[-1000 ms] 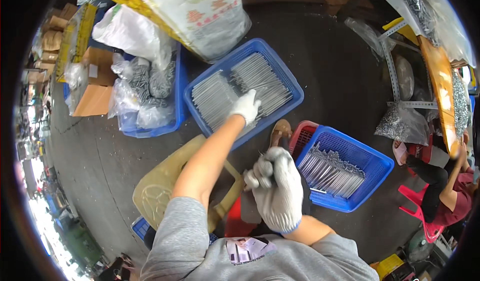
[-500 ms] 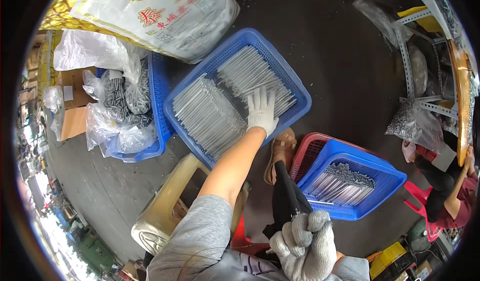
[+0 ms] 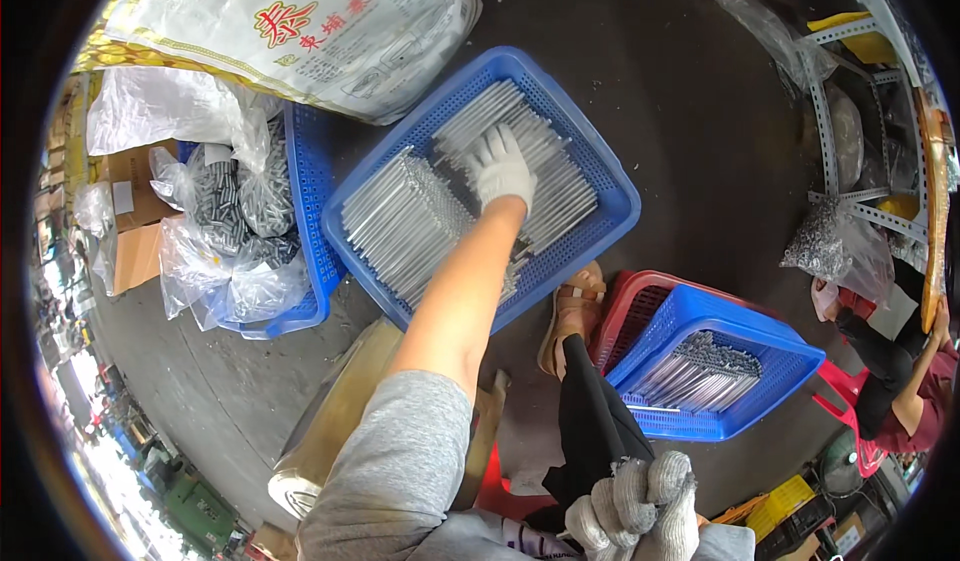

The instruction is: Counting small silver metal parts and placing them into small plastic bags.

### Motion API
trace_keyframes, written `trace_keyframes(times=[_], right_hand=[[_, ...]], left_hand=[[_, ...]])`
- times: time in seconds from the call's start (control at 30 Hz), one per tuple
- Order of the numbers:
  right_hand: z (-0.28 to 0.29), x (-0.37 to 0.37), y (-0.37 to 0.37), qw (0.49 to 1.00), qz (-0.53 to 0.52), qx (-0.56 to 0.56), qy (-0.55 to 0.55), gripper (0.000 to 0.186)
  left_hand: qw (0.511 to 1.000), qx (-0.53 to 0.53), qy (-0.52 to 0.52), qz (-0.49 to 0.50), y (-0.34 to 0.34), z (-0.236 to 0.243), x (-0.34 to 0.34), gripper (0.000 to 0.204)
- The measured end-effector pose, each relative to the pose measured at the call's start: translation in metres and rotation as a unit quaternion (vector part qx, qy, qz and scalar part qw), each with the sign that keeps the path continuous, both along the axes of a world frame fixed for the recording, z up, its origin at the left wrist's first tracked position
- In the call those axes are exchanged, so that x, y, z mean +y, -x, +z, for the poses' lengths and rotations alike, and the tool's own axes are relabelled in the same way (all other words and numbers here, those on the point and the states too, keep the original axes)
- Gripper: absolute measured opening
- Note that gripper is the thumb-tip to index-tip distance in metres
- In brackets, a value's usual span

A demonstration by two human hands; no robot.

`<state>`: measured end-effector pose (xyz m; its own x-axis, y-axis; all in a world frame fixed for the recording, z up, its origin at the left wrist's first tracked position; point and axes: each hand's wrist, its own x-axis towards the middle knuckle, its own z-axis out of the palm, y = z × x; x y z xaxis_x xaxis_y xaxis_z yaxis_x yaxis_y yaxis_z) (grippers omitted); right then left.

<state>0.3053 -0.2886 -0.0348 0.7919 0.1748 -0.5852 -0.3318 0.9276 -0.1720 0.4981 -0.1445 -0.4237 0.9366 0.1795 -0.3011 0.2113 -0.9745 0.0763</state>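
Where your left hand (image 3: 503, 169) lies: white-gloved fingers slightly spread over the silvery rods (image 3: 565, 186); firm contact is unclear.
Rods: two neighbouring rows inside the large blue basket (image 3: 612, 151), ahead of you.
Right hand (image 3: 640, 506): grey-gloved fingers curled together near your body; you cannot tell whether they hold anything.
To the right: a second blue basket (image 3: 785, 361) of more rods (image 3: 700, 373), overlapping a red basket (image 3: 622, 309).

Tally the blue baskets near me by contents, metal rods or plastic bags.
Holding metal rods: 2 (centre basket, right basket)
Holding plastic bags: 1 (left basket)
Total: 3 blue baskets
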Motion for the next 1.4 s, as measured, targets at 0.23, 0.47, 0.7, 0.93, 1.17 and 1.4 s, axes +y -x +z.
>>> trace_keyframes(times=[0.23,0.47,0.7,0.93,1.17,1.4], right_hand=[[0.005,0.01,0.007,0.999,-0.012,0.03,0.012,0.014],[0.01,0.013,-0.002,0.999,-0.019,0.032,-0.009,0.014],[0.01,0.01,0.011,0.998,-0.018,-0.003,-0.067,0.013],[0.017,0.019,0.012,0.986,0.131,0.014,-0.103,0.021],[0.02,0.047,0.029,0.924,0.32,-0.204,-0.034,0.024],[-0.032,0.074,0.076,0.455,0.354,-0.589,0.566,0.022]], left_hand=[[0.983,-0.125,0.121,-0.066,-0.002,0.019,0.023,0.08],[0.858,-0.215,0.333,0.326,0.041,0.024,-0.01,0.069],[0.814,-0.106,0.433,0.372,0.036,0.055,0.01,0.061],[0.878,-0.004,0.455,0.152,0.089,0.225,0.117,0.046],[0.891,-0.269,0.328,0.16,0.279,0.499,0.2,0.032],[0.696,-0.476,0.214,0.493,0.624,0.537,0.205,0.031]])
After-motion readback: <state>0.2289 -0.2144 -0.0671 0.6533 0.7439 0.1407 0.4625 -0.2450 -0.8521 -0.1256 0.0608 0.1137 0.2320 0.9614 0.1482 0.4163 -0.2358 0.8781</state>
